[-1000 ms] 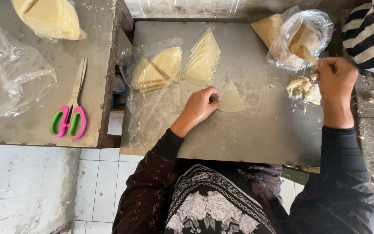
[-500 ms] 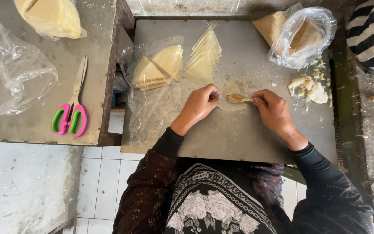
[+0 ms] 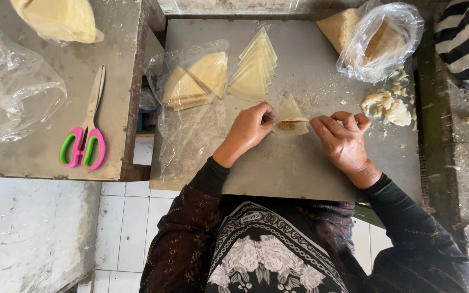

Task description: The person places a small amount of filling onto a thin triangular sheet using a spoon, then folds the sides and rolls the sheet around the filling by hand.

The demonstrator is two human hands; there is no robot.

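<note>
A pale triangular pastry wrapper [image 3: 291,115] lies on the grey board [image 3: 278,168] with a small brown heap of filling on it. My left hand [image 3: 249,129] pinches the wrapper's left edge. My right hand [image 3: 343,140] touches its right side, fingertips at the folded edge. A fanned stack of wrappers [image 3: 253,68] lies just beyond my left hand. A lump of pale dough [image 3: 386,107] sits to the right of my right hand.
A clear bag with triangular wrappers [image 3: 194,84] lies at the board's left. A plastic bag of brown filling [image 3: 378,38] stands at the back right. Pink and green scissors [image 3: 84,138] rest on the left table beside a crumpled clear bag [image 3: 12,95]. A striped sleeve [image 3: 468,40] shows far right.
My right hand came back from the dough lump to the wrapper and put filling on it. Both hands now work the wrapper's edges; my left hand stayed put.
</note>
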